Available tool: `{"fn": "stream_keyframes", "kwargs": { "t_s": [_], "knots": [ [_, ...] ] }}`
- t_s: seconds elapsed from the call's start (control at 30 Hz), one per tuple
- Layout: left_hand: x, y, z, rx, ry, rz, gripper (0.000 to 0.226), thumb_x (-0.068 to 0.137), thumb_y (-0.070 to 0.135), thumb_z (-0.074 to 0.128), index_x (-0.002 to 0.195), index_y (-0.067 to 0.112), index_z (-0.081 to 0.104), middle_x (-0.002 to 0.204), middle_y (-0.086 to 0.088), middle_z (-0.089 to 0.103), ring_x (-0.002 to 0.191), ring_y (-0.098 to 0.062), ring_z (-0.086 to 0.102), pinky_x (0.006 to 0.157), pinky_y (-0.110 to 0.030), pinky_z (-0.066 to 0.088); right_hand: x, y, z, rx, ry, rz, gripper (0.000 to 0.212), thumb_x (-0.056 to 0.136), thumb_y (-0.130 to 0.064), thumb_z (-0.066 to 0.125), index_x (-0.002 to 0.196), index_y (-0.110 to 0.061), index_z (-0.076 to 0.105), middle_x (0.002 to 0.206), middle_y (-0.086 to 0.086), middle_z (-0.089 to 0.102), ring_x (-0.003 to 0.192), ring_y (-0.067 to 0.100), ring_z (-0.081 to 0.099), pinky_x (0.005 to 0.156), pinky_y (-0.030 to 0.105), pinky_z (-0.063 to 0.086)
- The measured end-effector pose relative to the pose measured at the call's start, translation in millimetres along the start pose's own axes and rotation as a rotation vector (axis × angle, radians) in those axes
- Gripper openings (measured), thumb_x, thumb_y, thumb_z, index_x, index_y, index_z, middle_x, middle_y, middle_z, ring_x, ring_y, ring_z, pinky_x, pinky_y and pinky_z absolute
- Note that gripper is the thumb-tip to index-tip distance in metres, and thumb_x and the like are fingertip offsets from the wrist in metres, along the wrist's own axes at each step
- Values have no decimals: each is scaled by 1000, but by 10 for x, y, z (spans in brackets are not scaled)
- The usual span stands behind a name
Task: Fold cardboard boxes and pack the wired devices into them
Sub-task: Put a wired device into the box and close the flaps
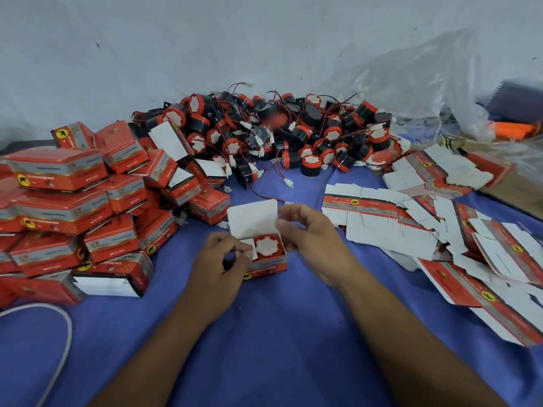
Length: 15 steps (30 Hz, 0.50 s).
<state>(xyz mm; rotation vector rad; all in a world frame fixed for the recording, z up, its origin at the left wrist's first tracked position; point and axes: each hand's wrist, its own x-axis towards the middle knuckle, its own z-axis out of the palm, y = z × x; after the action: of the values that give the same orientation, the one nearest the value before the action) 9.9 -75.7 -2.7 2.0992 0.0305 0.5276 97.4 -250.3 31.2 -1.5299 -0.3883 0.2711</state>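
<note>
Head view, nearest first. Two bare forearms reaching in over a blue cloth [264, 362]; a white cable [63, 333] curving well left of the open box [269, 267] and nearer the camera. Box upright on the cloth, lid flap [252, 215] raised behind, a red-and-black wired device [268, 247] seated inside, white face up. Against the box's left side, the left hand [219, 262], thumb and forefinger pinching the small side flap [246, 243]. At the box's right side, the right hand [308, 242] — fingers curled around that edge, grasping it. Left of the box, a stack of folded boxes [88, 201]; right of it, flat box blanks [411, 227] fanned out. Beyond the box — a heap of loose wired devices [279, 133], then clear plastic sheeting [426, 83] farther right.
</note>
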Motion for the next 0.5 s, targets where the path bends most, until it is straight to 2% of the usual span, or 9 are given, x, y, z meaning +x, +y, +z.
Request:
{"fn": "stream_keyframes", "kwargs": {
  "t_s": [0.07, 0.1, 0.2, 0.23, 0.27, 0.33, 0.4, 0.5],
  "knots": [
    [-1, 8, 12, -14, 13, -15, 14, 91, 8, 66, 95, 21, 65, 106, 4, 56, 96, -3, 58, 72, -10, 43, -9, 101, 38, -188, -83, -12, 38, 92, -11, 70, 123, -29, 57, 111, -7, 67, 77, 2, 66, 65, 16, 51],
    [-5, 13, 17, -47, 17, -31, 22, 91, 7, 67, 101, 26, 60, 108, 6, 57, 95, -5, 58, 71, -12, 44, -11, 134, 57, -206, -120, 4, 43, 91, -10, 71, 125, -30, 56, 111, -11, 67, 82, -1, 66, 67, 14, 51],
    [-35, 28, 4, -231, 13, -63, 63, 90, 5, 68, 125, 47, 35, 121, 16, 60, 99, -4, 60, 74, -17, 50, -5, 159, 72, -195, -168, -23, 37, 91, -6, 70, 121, -26, 61, 104, -14, 70, 91, -4, 64, 74, 15, 52],
    [-50, 24, -2, -247, 9, -51, 71, 90, 5, 68, 129, 51, 31, 122, 17, 61, 101, -4, 60, 77, -18, 51, -5, 148, 75, -205, -174, -52, 33, 91, -4, 69, 117, -24, 64, 103, -13, 70, 93, -2, 64, 76, 17, 52],
    [-56, 16, -11, -230, 4, -37, 68, 90, 6, 68, 131, 50, 36, 120, 16, 63, 102, -6, 61, 80, -23, 53, -8, 137, 77, -216, -181, -81, 28, 91, -2, 68, 112, -20, 66, 100, -12, 70, 92, 2, 64, 78, 20, 52],
    [-52, 0, -26, -152, 0, -23, 43, 91, 7, 67, 118, 39, 57, 116, 12, 65, 105, -10, 62, 86, -36, 55, -11, 143, 66, -277, -197, -152, 23, 88, 4, 68, 104, -12, 71, 98, -9, 68, 92, 7, 64, 80, 23, 49],
    [-53, -4, -42, -127, 7, -9, 37, 91, 3, 67, 106, 36, 65, 119, 12, 64, 110, -7, 61, 90, -31, 54, -21, 150, 12, -361, -253, -198, 26, 85, 1, 73, 107, -11, 75, 111, -8, 66, 104, 5, 64, 88, 20, 50],
    [-70, 3, -88, -87, -50, -2, 34, 91, 9, 68, 115, 33, 65, 126, 15, 61, 116, 0, 57, 97, -26, 50, -38, 124, -99, -375, -369, -157, 34, 86, -25, 78, 119, -30, 70, 130, -11, 58, 120, 2, 57, 97, 22, 50]
  ]
}}
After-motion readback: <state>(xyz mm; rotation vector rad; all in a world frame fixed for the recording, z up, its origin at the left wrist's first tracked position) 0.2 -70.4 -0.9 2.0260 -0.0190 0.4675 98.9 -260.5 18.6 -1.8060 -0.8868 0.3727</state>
